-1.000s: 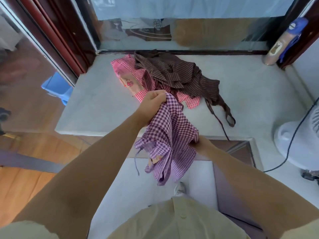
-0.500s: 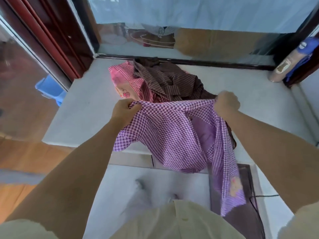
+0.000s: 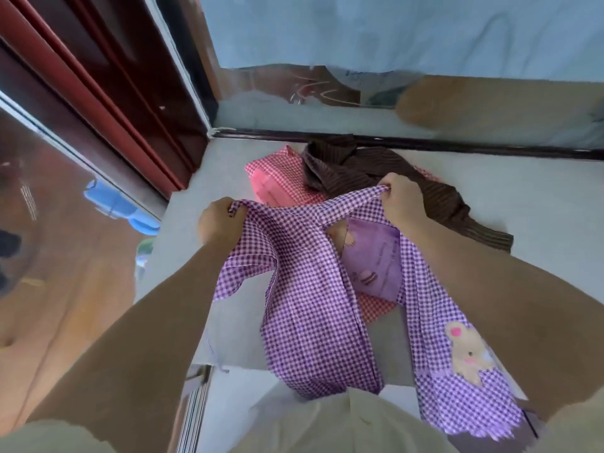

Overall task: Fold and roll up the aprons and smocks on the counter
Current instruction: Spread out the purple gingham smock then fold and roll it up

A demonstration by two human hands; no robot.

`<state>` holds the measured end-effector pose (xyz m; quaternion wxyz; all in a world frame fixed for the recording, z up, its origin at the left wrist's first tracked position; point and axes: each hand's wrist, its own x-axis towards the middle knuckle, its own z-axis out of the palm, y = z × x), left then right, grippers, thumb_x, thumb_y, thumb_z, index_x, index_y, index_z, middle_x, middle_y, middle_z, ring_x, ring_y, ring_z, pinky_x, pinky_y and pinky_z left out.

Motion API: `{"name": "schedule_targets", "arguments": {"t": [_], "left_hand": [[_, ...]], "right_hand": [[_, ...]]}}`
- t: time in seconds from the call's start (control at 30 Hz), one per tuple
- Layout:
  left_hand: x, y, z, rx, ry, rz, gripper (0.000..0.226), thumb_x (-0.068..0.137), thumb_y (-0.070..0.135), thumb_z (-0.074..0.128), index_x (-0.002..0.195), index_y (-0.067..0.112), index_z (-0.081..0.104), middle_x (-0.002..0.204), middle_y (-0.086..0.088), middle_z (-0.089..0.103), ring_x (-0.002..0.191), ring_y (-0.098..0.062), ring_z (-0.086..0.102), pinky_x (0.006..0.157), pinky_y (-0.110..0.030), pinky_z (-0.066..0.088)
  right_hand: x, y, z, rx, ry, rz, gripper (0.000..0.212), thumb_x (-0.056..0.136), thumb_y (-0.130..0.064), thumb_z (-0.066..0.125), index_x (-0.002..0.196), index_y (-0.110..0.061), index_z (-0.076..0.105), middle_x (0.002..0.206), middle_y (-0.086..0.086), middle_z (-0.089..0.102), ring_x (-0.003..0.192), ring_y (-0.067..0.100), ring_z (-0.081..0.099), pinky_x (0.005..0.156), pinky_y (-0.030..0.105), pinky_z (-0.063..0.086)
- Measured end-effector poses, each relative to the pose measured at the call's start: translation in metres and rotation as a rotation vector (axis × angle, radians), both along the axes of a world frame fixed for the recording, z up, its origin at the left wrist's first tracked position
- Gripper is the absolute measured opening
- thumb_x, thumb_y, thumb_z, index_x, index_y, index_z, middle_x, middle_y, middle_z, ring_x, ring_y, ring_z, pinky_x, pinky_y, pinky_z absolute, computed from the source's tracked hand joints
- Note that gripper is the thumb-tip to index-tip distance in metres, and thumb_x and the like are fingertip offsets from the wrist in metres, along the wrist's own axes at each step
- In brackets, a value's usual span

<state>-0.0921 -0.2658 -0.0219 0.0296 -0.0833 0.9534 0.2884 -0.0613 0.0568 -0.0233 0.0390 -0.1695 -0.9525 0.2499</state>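
A purple checked smock (image 3: 313, 308) with a bear patch hangs spread between my hands above the grey counter (image 3: 539, 204). My left hand (image 3: 220, 220) grips its top left corner. At the top right, my right hand (image 3: 402, 201) pinches the other corner. The cloth drapes down over the counter's front edge toward my body. Behind it lie a pink checked apron (image 3: 277, 181) and a brown striped apron (image 3: 376, 171) in a loose heap.
A dark window frame (image 3: 425, 145) runs along the counter's back edge. Dark red door panels (image 3: 108, 93) stand at the left. A blue object (image 3: 114, 204) shows behind glass at the left. The counter stretches bare to the right of the heap.
My hands have lifted the purple smock a little and drawn it flatter. The view has tilted and moved closer to the counter.
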Motion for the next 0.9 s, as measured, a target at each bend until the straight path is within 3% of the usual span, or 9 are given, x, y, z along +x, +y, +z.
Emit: {"name": "schedule_targets", "arguments": {"t": [0.13, 0.23, 0.37, 0.5, 0.57, 0.67, 0.77, 0.83, 0.9], "left_hand": [[-0.049, -0.020, -0.018, -0.065, -0.032, 0.004, 0.025, 0.095, 0.027, 0.054, 0.109, 0.010, 0.066, 0.110, -0.016, 0.068, 0.102, -0.037, 0.059, 0.074, -0.033, 0.038], [-0.064, -0.022, -0.030, -0.159, -0.087, 0.012, 0.028, 0.095, 0.029, 0.052, 0.114, 0.014, 0.065, 0.111, -0.018, 0.067, 0.106, -0.038, 0.056, 0.085, -0.038, 0.042], [-0.073, 0.000, -0.036, -0.307, -0.115, -0.029, 0.032, 0.090, 0.025, 0.053, 0.120, 0.016, 0.061, 0.121, -0.017, 0.057, 0.119, -0.035, 0.041, 0.099, -0.043, 0.030], [-0.068, 0.054, -0.038, -0.196, 0.133, -0.357, 0.054, 0.081, 0.050, 0.038, 0.119, 0.016, 0.055, 0.121, -0.010, 0.052, 0.115, -0.030, 0.042, 0.099, -0.046, 0.036], [-0.059, 0.092, -0.037, -0.140, 0.172, -0.551, 0.060, 0.077, 0.057, 0.052, 0.122, 0.018, 0.052, 0.122, -0.006, 0.049, 0.114, -0.026, 0.042, 0.100, -0.043, 0.038], [-0.040, 0.134, -0.043, -0.177, 0.141, -0.693, 0.072, 0.071, 0.048, 0.074, 0.130, 0.017, 0.047, 0.131, -0.005, 0.044, 0.120, -0.026, 0.040, 0.105, -0.040, 0.034], [-0.031, 0.152, -0.052, -0.257, 0.125, -0.659, 0.070, 0.071, 0.033, 0.078, 0.131, 0.016, 0.048, 0.132, -0.009, 0.044, 0.120, -0.029, 0.042, 0.102, -0.042, 0.035], [-0.032, 0.154, -0.055, -0.330, 0.113, -0.634, 0.061, 0.076, 0.026, 0.076, 0.129, 0.016, 0.049, 0.131, -0.012, 0.045, 0.119, -0.031, 0.043, 0.100, -0.042, 0.035], [-0.036, 0.152, -0.056, -0.369, 0.110, -0.637, 0.049, 0.081, 0.018, 0.069, 0.126, 0.015, 0.051, 0.128, -0.013, 0.046, 0.117, -0.032, 0.043, 0.100, -0.043, 0.035]], "right_hand": [[-0.043, -0.023, -0.023, -0.010, -0.075, 0.055, 0.020, 0.093, -0.007, 0.054, 0.110, -0.002, 0.063, 0.110, 0.020, 0.063, 0.103, 0.036, 0.058, 0.090, 0.042, 0.042], [-0.054, -0.029, -0.036, -0.038, -0.143, 0.051, 0.022, 0.093, -0.013, 0.056, 0.112, -0.002, 0.062, 0.111, 0.020, 0.062, 0.104, 0.036, 0.058, 0.090, 0.041, 0.042], [-0.057, -0.028, -0.043, -0.100, -0.222, 0.072, 0.031, 0.093, -0.017, 0.059, 0.121, -0.003, 0.059, 0.119, 0.018, 0.060, 0.109, 0.032, 0.058, 0.093, 0.037, 0.042], [-0.051, -0.027, -0.044, -0.279, -0.212, 0.078, 0.047, 0.094, -0.014, 0.060, 0.138, -0.009, 0.045, 0.139, 0.013, 0.044, 0.111, 0.024, 0.059, 0.095, 0.030, 0.045], [-0.040, -0.023, -0.041, -0.338, -0.133, 0.074, 0.049, 0.095, -0.010, 0.058, 0.141, -0.010, 0.041, 0.143, 0.011, 0.039, 0.104, 0.018, 0.061, 0.088, 0.023, 0.045], [-0.010, -0.018, -0.034, -0.265, 0.059, 0.010, 0.036, 0.091, -0.008, 0.061, 0.125, -0.010, 0.050, 0.124, 0.006, 0.049, 0.082, 0.017, 0.059, 0.078, 0.033, 0.051], [0.038, -0.018, -0.041, -0.140, 0.066, -0.132, 0.030, 0.085, -0.018, 0.067, 0.103, -0.010, 0.044, 0.098, 0.003, 0.046, 0.062, 0.013, 0.044, 0.058, 0.035, 0.043], [0.068, -0.023, -0.050, -0.133, -0.061, -0.269, 0.043, 0.083, -0.036, 0.070, 0.100, -0.013, 0.038, 0.097, 0.003, 0.042, 0.065, 0.015, 0.044, 0.056, 0.032, 0.039], [0.088, -0.026, -0.063, -0.073, -0.243, -0.372, 0.062, 0.077, -0.053, 0.072, 0.105, -0.011, 0.036, 0.104, 0.004, 0.040, 0.082, 0.019, 0.047, 0.063, 0.036, 0.045]]}}
